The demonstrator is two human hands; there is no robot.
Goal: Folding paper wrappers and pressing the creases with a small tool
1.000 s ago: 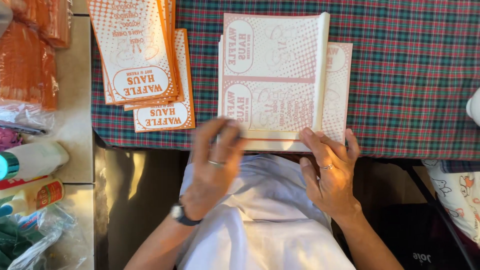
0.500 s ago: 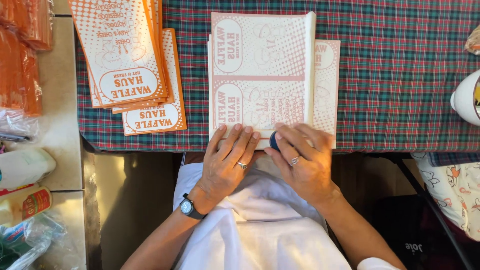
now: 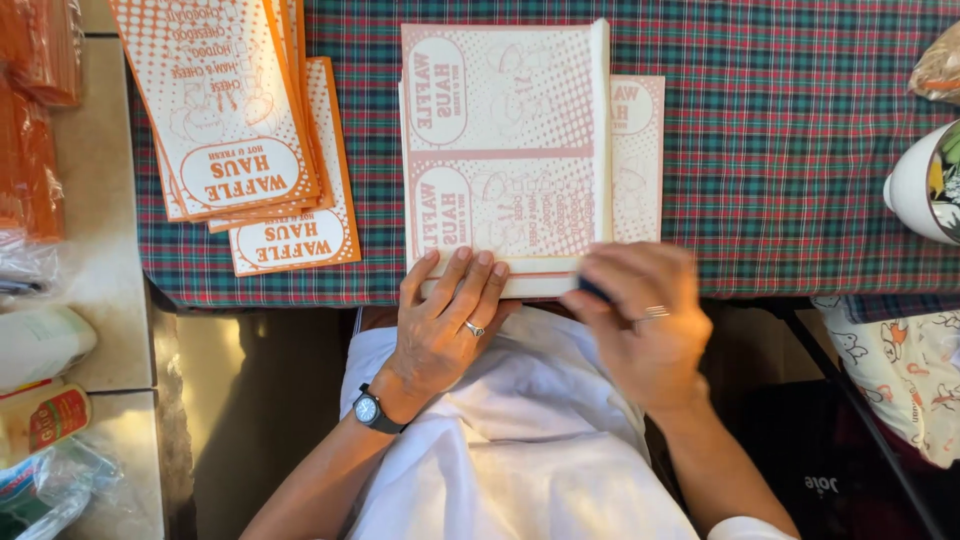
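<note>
head view: the stack of printed paper sheets lies on the plaid tablecloth, long axis running away from the person. left hand presses flat, fingers spread, on its near edge. right hand is curled around a small dark object, blurred. finished orange bags lie left.

A stack of pale printed paper sheets lies on the plaid tablecloth, its near edge at the table's near rim. The left hand, with a ring and a wristwatch, lies flat with fingers spread on that near edge. The right hand, blurred and also ringed, sits at the stack's near right corner, closed over a small dark object that is too hidden to identify. To the far left lies a fanned pile of orange-printed paper bags. A white cup stands at the right edge.
</note>
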